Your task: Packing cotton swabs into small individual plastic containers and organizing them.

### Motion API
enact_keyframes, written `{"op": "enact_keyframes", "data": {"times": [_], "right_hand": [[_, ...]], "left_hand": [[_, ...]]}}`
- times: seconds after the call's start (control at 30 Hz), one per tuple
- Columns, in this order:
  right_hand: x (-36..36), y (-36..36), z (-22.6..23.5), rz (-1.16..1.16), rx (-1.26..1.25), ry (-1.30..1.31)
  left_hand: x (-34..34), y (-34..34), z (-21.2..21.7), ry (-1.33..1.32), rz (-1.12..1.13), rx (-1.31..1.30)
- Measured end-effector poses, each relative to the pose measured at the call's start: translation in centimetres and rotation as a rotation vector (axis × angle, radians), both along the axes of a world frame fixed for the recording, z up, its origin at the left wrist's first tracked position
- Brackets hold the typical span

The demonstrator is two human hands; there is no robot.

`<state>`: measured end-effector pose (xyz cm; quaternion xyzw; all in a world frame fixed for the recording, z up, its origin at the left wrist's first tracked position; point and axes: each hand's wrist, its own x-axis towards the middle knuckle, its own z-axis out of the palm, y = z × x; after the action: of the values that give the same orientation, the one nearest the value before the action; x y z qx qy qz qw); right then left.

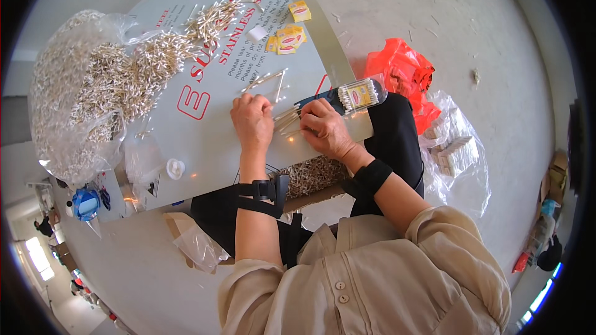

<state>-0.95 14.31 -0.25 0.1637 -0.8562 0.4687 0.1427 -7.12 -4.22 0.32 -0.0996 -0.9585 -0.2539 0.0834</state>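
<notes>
My left hand rests on the sheet-covered tabletop with its fingers curled closed; whatever they hold is hidden. A few loose cotton swabs lie just beyond its fingertips. My right hand is closed on a small bunch of cotton swabs, whose ends point toward the left hand. Beside the right hand, at the table's right edge, lies a clear pack filled with swabs around a yellow label card. A dark blue flat piece, partly covered by the right hand, sits between hand and pack.
A large clear bag spills a heap of swabs at the left. Yellow cards lie at the far edge. A white lidded container stands near left. Below the table is a box of swabs. Red and clear bags lie right.
</notes>
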Motion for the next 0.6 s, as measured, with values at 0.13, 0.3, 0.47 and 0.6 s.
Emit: {"op": "enact_keyframes", "data": {"times": [0.13, 0.3, 0.47, 0.6], "right_hand": [[0.0, -0.2, 0.0, 0.006, -0.007, 0.001], [-0.1, -0.2, -0.1, 0.003, 0.016, 0.012], [-0.1, -0.2, 0.0, 0.001, 0.031, 0.028], [-0.1, -0.2, -0.3, -0.012, 0.013, 0.029]], "left_hand": [[-0.8, 1.1, 0.4, -0.002, -0.030, 0.070], [-2.7, 3.1, 1.1, -0.003, -0.007, 0.030], [-4.7, 3.6, 1.1, -0.381, 0.031, 0.024], [-5.1, 1.8, 1.8, 0.001, -0.216, -0.184]]}}
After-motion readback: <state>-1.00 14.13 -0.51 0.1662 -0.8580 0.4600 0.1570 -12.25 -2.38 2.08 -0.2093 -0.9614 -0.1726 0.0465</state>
